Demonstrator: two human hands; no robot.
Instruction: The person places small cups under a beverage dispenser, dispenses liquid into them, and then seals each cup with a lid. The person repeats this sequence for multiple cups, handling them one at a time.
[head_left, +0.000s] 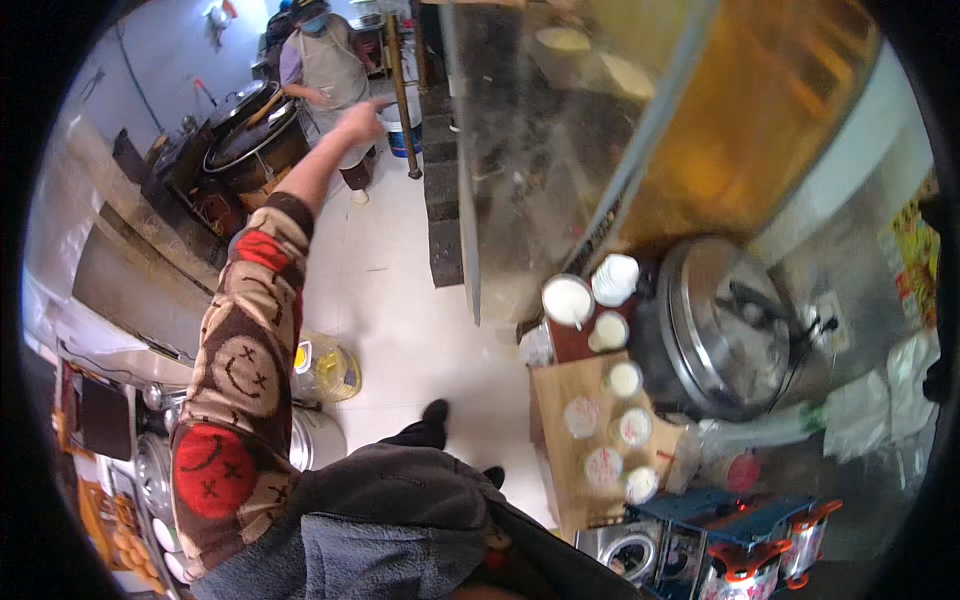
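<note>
My left hand (361, 124) reaches far forward at the end of a patterned knit sleeve (247, 367). One finger points outward, and I see nothing held in it. Behind the hand stands a person in a light apron (337, 71) and a face mask. A white and blue bucket (403, 131) is near the fingertip, beside a brown post (403, 90). My right hand is out of view. On my right, a wooden board (559, 390) bears several cups, among them a cup of white liquid (624, 380) and a lidded cup (635, 427).
Large cooking pots (255, 142) stand at the far left. A jug of yellow oil (326, 371) is on the tiled floor (375, 292). A big lidded steel pot (724, 330) sits right, near a bowl of white liquid (568, 300) and stacked white lids (615, 279). A glass partition (540, 165) rises ahead.
</note>
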